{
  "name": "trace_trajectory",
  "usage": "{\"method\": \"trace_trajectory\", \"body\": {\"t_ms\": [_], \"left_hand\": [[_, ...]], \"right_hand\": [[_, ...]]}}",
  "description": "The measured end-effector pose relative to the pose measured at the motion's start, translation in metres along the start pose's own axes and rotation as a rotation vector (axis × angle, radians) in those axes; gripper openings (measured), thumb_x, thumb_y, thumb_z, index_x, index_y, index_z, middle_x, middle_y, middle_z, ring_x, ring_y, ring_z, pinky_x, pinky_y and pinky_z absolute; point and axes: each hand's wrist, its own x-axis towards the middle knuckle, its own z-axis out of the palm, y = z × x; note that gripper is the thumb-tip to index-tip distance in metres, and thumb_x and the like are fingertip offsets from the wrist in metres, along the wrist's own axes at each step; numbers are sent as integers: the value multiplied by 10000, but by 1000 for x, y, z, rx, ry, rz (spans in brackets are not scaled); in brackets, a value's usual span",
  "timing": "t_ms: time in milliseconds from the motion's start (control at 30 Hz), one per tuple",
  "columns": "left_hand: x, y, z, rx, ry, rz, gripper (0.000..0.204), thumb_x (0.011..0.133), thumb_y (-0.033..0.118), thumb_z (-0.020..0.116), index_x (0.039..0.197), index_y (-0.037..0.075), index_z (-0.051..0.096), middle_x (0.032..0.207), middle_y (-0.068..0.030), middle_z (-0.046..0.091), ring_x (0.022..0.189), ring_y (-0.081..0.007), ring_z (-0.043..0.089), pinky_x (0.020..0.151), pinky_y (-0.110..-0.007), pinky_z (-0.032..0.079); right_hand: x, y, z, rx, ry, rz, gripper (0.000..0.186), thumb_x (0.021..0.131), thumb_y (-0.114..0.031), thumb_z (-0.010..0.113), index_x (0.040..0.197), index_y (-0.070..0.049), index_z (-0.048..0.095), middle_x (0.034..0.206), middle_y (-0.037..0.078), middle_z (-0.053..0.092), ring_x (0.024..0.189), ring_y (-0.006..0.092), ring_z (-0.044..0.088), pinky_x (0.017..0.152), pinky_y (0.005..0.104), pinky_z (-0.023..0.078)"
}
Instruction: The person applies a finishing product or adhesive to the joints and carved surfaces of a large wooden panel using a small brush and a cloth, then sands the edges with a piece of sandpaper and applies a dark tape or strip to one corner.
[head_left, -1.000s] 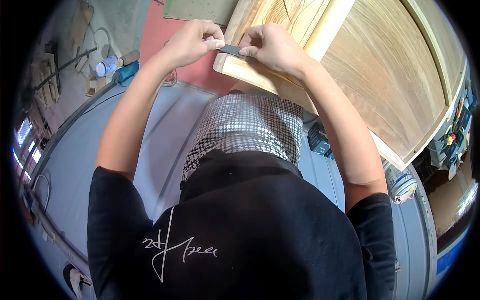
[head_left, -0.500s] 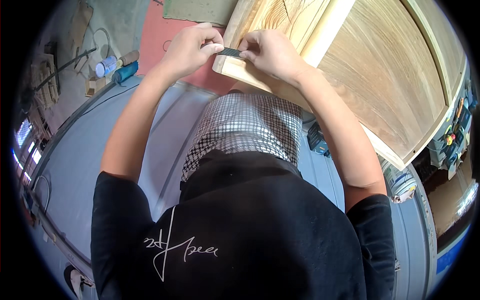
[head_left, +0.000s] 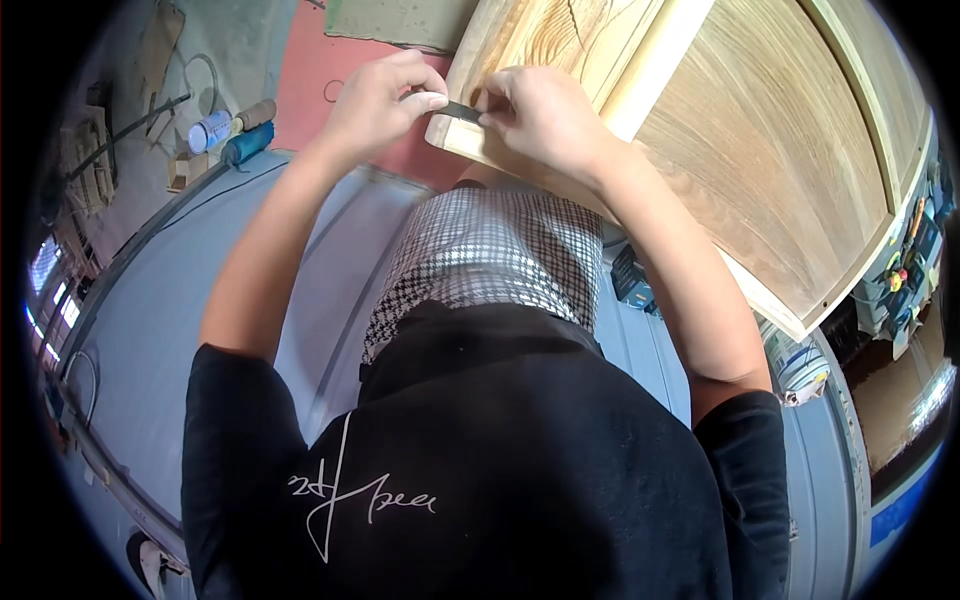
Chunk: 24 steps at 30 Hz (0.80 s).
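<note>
A narrow black strip (head_left: 462, 111) is stretched between my two hands, at the rounded end of a pale wooden frame (head_left: 458, 134). My left hand (head_left: 385, 100) pinches its left end between thumb and fingertips, just off the frame's corner. The other end is in the closed fingers of my right hand (head_left: 545, 115), which is over the wood. The strip looks thin and flexible, and I cannot make out its surface. Part of its right end is hidden by my fingers.
A large wooden panel (head_left: 760, 140) with curved edges extends to the right. Red sheeting (head_left: 305, 100) lies beyond my left hand. A light-blue can (head_left: 210, 132) and a teal roll (head_left: 248, 144) are at the far left. A white tub (head_left: 803, 372) stands at the right.
The strip has tilted, so less of its flat face shows. My right hand has turned and shifted slightly, while my left hand has barely moved. Both still grip the strip.
</note>
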Motion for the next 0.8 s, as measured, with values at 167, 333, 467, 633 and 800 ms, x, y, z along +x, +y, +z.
{"method": "trace_trajectory", "body": {"t_ms": [167,333,467,633,800], "left_hand": [[-20,-4,15,196,266,274,54,818,76,722,869,61,725,849,-72,685,897,-250,650,884,-370,466],[-12,1,15,252,344,329,59,817,63,723,876,59,716,869,-75,678,925,-267,652,876,-380,472],[-12,-5,16,324,331,401,91,792,63,741,878,59,712,874,-74,672,943,-274,655,861,-380,482],[-18,-9,24,402,415,532,96,777,102,725,870,87,708,867,-40,646,922,-256,636,862,-395,479],[-31,-13,28,473,368,513,159,772,33,743,915,100,730,891,-56,674,995,-272,659,915,-424,478]], "right_hand": [[-24,-4,7,-106,203,-56,94,866,-118,676,943,-75,706,902,90,667,824,286,683,733,382,554],[-21,3,9,-168,239,-81,93,858,-142,667,920,-73,664,882,91,630,856,284,661,740,392,545],[-26,4,17,-184,269,-122,111,843,-151,654,906,-65,621,889,89,611,906,282,648,753,405,541],[-34,8,32,-347,384,-285,128,776,-145,634,885,-85,602,855,48,578,850,208,640,676,336,543],[-41,2,36,-430,337,-297,139,781,-154,626,908,-97,618,867,50,579,858,190,637,700,306,538]]}}
